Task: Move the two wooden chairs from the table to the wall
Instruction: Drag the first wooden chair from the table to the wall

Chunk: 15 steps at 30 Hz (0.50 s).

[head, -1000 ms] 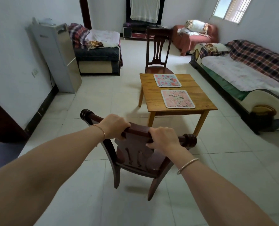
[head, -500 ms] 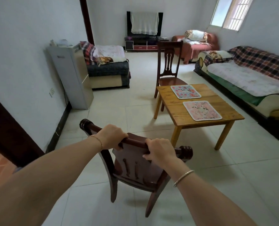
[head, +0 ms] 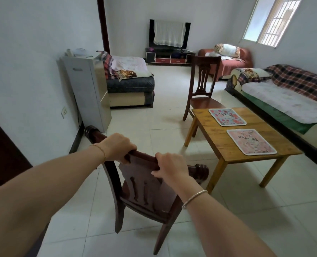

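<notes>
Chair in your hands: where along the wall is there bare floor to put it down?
Bare tiles lie along the left wall, between the dark door and the grey cabinet. Past the cabinet a sofa crowds the wall. Both hands grip the chair.

Clearly a home living room, tiled in pale squares. Furnished with a long sofa [head: 283, 97] under a plaid throw along the right wall, a red armchair [head: 228, 64] by the barred window [head: 270, 21], a cloth-draped television [head: 169, 34] on a low stand, and a small wooden table [head: 218, 143] bearing two floral mats.
</notes>
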Tool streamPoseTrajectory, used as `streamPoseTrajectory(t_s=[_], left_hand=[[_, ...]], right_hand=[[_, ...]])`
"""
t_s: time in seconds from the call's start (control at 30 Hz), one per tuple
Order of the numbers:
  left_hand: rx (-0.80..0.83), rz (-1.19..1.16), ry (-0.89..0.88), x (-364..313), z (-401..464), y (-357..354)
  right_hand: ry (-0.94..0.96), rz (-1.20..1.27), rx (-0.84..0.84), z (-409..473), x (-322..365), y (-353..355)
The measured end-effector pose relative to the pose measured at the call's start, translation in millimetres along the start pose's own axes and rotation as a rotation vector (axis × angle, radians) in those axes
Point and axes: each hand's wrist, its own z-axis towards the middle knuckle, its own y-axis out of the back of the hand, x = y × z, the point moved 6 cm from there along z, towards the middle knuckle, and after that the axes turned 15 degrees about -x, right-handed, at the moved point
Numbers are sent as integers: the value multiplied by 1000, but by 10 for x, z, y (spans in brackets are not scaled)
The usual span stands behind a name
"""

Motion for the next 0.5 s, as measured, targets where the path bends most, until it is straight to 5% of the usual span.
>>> streamPoseTrajectory(t_s=[0.5], left_hand=[[-39, -46, -107, 2252, -633, -1123]], right_hand=[[-237, -68, -30, 1600, 1947, -940]])
